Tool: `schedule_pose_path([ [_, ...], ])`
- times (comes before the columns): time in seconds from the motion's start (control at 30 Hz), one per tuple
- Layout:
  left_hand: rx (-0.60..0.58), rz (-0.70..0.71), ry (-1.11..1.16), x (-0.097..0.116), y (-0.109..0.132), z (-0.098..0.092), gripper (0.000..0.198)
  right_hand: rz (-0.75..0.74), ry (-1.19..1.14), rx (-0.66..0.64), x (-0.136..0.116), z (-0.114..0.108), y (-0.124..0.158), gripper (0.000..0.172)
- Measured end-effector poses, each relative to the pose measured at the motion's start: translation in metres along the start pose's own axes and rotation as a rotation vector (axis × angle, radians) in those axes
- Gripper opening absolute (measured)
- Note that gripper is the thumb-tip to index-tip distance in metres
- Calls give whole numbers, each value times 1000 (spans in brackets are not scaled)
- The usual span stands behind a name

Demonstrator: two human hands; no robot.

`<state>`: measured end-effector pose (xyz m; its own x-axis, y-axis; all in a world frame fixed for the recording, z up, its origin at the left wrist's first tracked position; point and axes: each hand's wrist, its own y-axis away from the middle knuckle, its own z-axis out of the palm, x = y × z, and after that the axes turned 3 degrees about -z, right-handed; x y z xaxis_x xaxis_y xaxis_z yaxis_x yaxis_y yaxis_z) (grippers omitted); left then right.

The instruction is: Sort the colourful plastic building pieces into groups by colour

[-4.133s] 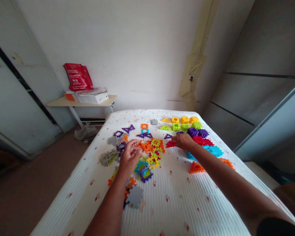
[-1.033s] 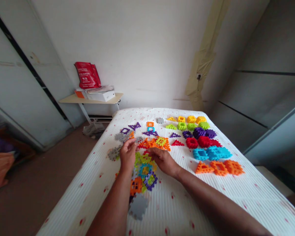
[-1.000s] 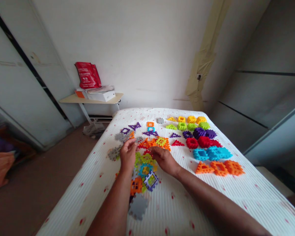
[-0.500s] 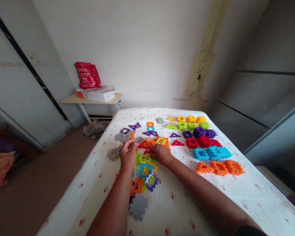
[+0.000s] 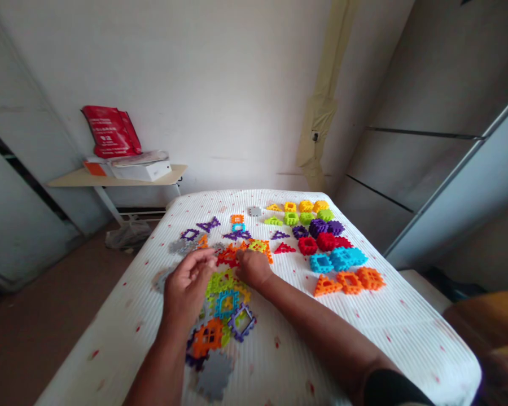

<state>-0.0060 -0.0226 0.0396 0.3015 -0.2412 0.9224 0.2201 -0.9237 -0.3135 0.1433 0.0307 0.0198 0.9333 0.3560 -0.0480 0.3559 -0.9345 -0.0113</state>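
Note:
Colourful toothed plastic puzzle pieces lie on a white ribbed bed cover [image 5: 322, 349]. My left hand [image 5: 188, 282] hovers over the loose pile with its fingers loosely curled and the thumb apart; I see nothing in it. My right hand [image 5: 254, 268] is closed, knuckles up, with its fingertips down by a red piece [image 5: 228, 256] and orange pieces; what it grips is hidden. Below the hands lie lime pieces [image 5: 222, 282], a blue frame [image 5: 226, 301], a purple frame [image 5: 242, 321], an orange square [image 5: 207, 338] and a grey piece [image 5: 214, 378].
To the right, pieces sit in rows by colour: yellow [image 5: 305, 206], green [image 5: 298, 217], purple [image 5: 322, 227], red [image 5: 322, 242], blue [image 5: 338, 259], orange [image 5: 349, 281]. A side table [image 5: 114, 179] with a red bag [image 5: 110, 132] and a white box stands at the back left.
My left hand has lifted off the pile and drawn back toward me. My right hand has closed near the red and orange pieces. The view has swung to the right.

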Motion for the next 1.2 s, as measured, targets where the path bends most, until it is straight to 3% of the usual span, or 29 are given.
schedule_pose_path([
  [0.13, -184, 433, -410, -2, 31, -26, 32, 2, -4, 121, 19, -9, 6, 21],
  [0.3, -378, 806, -791, -48, 74, -50, 72, -47, -2, 243, 46, -11, 22, 19],
  [0.37, -400, 896, -882, -63, 86, -54, 79, -125, 16, 283, 56, -5, 31, 17],
  [0.57, -373, 800, -1003, -73, 88, -48, 72, -339, 26, 295, 71, 19, 66, 16],
  [0.73, -402, 716, -1048, -69, 73, -33, 61, -369, -149, 274, 82, 17, 81, 6],
  [0.87, -444, 678, -1037, -66, 66, -24, 64, -361, -316, 310, 94, 13, 74, 15],
  [1.0, -431, 668, -980, -66, 61, -24, 63, -414, -304, 262, 95, 15, 64, 31],
  [1.1, -363, 669, -891, -66, 54, -27, 60, -378, -234, 189, 88, 17, 59, 35],
  [1.2, -179, 631, -766, -61, 37, -32, 53, -333, -188, 131, 80, 15, 58, 30],
])
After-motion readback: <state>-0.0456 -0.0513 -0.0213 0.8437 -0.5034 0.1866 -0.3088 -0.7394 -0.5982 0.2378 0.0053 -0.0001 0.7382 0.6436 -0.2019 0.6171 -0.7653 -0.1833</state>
